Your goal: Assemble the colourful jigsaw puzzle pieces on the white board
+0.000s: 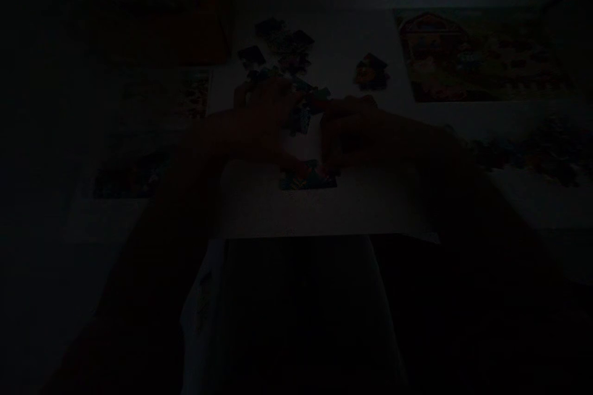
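Note:
The picture is very dark. My left hand (259, 126) and my right hand (356, 136) meet over a small joined cluster of puzzle pieces (308, 178) on a white sheet (324, 210). Fingertips of both hands touch that cluster. Behind the hands lies a heap of several loose puzzle pieces (287, 52), and a small separate clump of pieces (370, 72) sits to its right. Whether either hand pinches a single piece is too dark to tell.
A colourful printed picture of a house scene (482, 55) lies at the back right. More pieces (542, 157) are scattered at the right, and a dark group of pieces (127, 179) lies on the left. An orange-red object (189, 24) stands at the back left.

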Demonstrator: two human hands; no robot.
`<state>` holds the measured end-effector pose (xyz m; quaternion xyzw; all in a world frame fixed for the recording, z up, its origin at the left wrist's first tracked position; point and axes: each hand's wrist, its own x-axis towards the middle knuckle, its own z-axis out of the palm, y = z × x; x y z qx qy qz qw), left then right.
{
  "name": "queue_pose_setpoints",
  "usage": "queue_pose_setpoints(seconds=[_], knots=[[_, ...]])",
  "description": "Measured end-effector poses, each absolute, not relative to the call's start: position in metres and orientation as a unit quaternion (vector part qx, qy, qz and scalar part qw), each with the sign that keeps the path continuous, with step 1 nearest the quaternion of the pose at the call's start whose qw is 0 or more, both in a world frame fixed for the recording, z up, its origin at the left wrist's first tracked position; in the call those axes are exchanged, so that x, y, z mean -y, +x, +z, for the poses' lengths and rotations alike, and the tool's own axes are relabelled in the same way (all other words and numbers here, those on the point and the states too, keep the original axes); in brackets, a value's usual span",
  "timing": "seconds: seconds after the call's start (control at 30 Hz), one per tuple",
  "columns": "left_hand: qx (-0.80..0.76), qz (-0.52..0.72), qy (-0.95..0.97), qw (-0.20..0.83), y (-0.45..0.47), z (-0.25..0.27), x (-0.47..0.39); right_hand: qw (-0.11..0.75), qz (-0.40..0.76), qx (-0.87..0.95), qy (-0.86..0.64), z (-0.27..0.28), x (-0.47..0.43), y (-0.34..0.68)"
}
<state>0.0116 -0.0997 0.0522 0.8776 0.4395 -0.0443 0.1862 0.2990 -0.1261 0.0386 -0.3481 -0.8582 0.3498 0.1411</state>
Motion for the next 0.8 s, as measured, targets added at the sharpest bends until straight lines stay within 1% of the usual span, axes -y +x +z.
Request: queue_pose_setpoints(seconds=[0.13,0.3,0.4,0.47,0.6,0.7,0.8], knots=[[-0.448,-0.054,0.874,0.180,0.014,0.051,0.102,0.129,0.326,0.881,-0.317,0.037,0.125,0.298],[-0.440,-0.052,0.877,0.189,0.014,0.049,0.102,0.131,0.316,0.872,-0.350,0.036,0.124,0.301],[-0.441,-0.051,0.876,0.189,0.012,0.049,0.101,0.162,0.310,0.866,-0.356,0.035,0.120,0.308],[-0.439,-0.054,0.878,0.185,0.011,0.049,0.101,0.190,0.286,0.864,-0.368,0.034,0.117,0.313],[-0.429,-0.066,0.883,0.178,0.009,0.047,0.103,0.228,0.209,0.839,-0.448,0.036,0.109,0.325],[-0.453,-0.065,0.875,0.157,0.012,0.042,0.108,0.271,0.161,0.791,-0.524,0.037,0.101,0.342],[-0.461,-0.056,0.875,0.138,0.015,0.038,0.114,0.280,0.132,0.751,-0.584,0.033,0.089,0.367]])
